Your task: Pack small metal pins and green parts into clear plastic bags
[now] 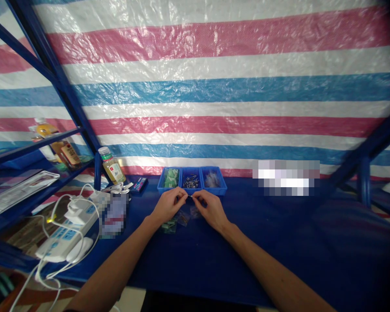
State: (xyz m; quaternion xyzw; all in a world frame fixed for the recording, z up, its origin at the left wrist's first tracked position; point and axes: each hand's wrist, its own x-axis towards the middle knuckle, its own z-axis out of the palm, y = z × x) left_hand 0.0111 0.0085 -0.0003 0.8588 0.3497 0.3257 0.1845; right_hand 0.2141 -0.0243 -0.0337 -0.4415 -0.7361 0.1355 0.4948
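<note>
In the head view, a small slim metal piece [189, 196], apparently a screw, spans the gap between my fingertips. My left hand [172, 203] pinches one end and my right hand [211, 208] pinches the other. Just beyond them stands a blue tray [192, 190] with three compartments: green pieces [171, 177] at left, dark metal screws [191, 181] in the middle, clear plastic bags [212, 179] at right. Below my left hand lie a small bag of green pieces [169, 225] and a clear bag [182, 218]. Another clear bag [195, 212] is partly hidden by my right hand.
At left are a white power strip [60, 242] with tangled cables, a jar [112, 167], a small dark box [138, 185] and a blurred-out item [113, 216]. Blue metal posts [364, 182] frame the blue tabletop [214, 264]. A striped plastic sheet [214, 95] hangs behind.
</note>
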